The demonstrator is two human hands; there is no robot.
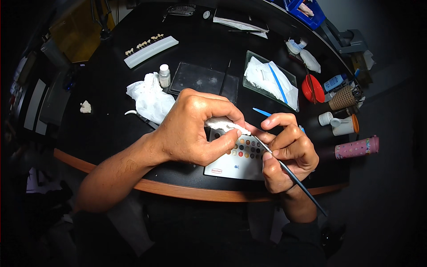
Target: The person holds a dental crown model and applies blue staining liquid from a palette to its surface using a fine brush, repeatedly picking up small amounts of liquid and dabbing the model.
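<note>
My left hand [191, 129] pinches a crumpled white tissue [220, 124] between thumb and forefinger, above a white palette [218, 168] with rows of small coloured dots. My right hand [291, 153] grips a thin brush [296, 179] with a dark handle and a metal ferrule. The brush's tip points up and left and meets the tissue's end by my left fingertips. Whether anything small sits in the tissue there, I cannot make out. A blue stick [262, 112] passes behind my right fingers; whether they hold it is hidden.
Beyond my left hand lie a crumpled cloth [151, 100], a small bottle [164, 75], and a dark flat case [198, 80]. A white rack [151, 52] holds tooth-shaped pieces. Rightward are a glass tray [247, 86], red bowl [312, 89], small cups [344, 127] and pink tumbler [356, 147].
</note>
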